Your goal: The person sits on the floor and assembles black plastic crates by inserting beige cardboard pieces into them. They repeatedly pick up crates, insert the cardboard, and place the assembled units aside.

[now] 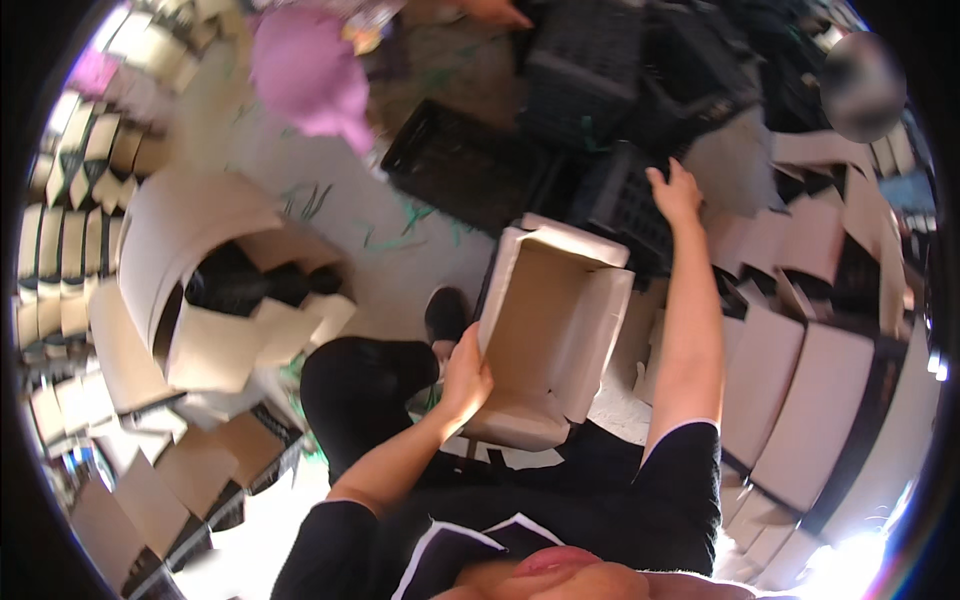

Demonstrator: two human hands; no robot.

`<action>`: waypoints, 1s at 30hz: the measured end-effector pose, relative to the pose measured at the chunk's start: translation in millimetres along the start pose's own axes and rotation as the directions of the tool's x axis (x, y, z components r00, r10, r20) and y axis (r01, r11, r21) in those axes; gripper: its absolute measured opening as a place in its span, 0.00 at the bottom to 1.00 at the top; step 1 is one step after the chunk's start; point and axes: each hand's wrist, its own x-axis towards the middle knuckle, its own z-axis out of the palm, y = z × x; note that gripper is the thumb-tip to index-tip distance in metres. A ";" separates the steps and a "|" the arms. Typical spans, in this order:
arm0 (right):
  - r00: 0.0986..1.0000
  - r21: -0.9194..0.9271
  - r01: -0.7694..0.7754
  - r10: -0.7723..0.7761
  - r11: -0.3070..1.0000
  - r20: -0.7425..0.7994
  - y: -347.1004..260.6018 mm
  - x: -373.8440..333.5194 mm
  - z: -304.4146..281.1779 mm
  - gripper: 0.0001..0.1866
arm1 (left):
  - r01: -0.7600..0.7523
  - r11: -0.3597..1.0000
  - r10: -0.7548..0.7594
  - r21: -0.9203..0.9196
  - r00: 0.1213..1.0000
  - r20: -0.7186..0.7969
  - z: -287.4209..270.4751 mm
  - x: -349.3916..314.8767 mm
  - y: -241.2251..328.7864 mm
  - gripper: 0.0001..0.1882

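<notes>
Boxes of tan and black cardboard (808, 410) stand stacked along the right side, and black plastic crates (580, 75) cluster ahead. At the centre, an open-topped rectangular tan cardboard box (545, 330) shows its hollow inside, its left edge gripped by the bare left hand (466, 378); the bare right hand (679, 195) is stretched forward, loosely open, close to the crates, though whether it touches them is unclear.

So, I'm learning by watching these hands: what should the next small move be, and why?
Probably ease the right hand onto the dark crate: its fingers are spread beside the crate with nothing visible in them, though whether they touch it is unclear. The left hand holds the open cardboard box, whose inside looks bare.
</notes>
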 end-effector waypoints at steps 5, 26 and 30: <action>0.977 0.082 -0.089 0.071 0.993 0.200 10.0 2.5 -12.4 0.30 | -0.106 0.988 0.112 0.112 0.992 -0.052 3.3 -1.5 -12.7 0.29; 0.715 -0.001 0.247 -0.183 0.969 -0.675 -82.6 -249.2 -318.8 0.07 | -0.101 0.990 0.104 -0.096 0.994 0.025 10.0 3.5 -27.3 0.25; 0.770 -0.024 0.293 -0.251 0.956 -0.587 -122.6 -379.4 -246.6 0.14 | 0.446 0.530 -0.039 -0.721 0.862 0.505 -17.5 10.5 -31.3 0.31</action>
